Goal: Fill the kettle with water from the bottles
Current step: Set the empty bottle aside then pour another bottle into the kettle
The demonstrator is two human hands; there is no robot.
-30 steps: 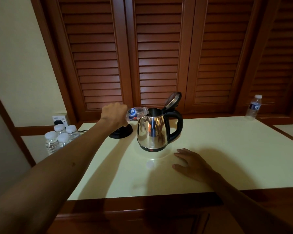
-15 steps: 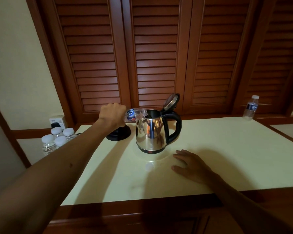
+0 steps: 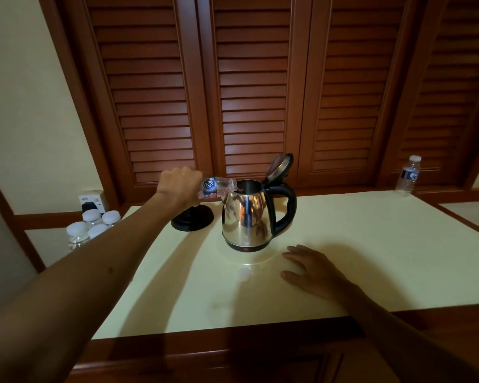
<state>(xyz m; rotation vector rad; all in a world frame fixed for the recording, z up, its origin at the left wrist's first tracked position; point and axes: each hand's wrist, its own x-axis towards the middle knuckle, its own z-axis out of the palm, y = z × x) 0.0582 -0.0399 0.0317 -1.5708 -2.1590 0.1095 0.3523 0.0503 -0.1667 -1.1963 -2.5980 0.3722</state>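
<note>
A steel kettle [image 3: 245,217] with a black handle stands on the pale tabletop [image 3: 357,244], its lid [image 3: 278,168] flipped up. My left hand [image 3: 179,186] grips a small clear water bottle [image 3: 216,187] tipped almost level, its neck over the kettle's open mouth. My right hand [image 3: 311,268] rests flat on the table, fingers spread, just right of the kettle's front. A white bottle cap [image 3: 244,273] lies on the table in front of the kettle.
The kettle's black base [image 3: 192,221] sits left of it. Several capped bottles [image 3: 91,226] stand on a lower ledge at the left, by a wall socket [image 3: 91,200]. One more bottle [image 3: 407,175] stands at the far right, against the louvred wooden doors [image 3: 252,92].
The view has shifted slightly. My left hand keeps the bottle tipped over the kettle's mouth; my right hand stays flat on the table.
</note>
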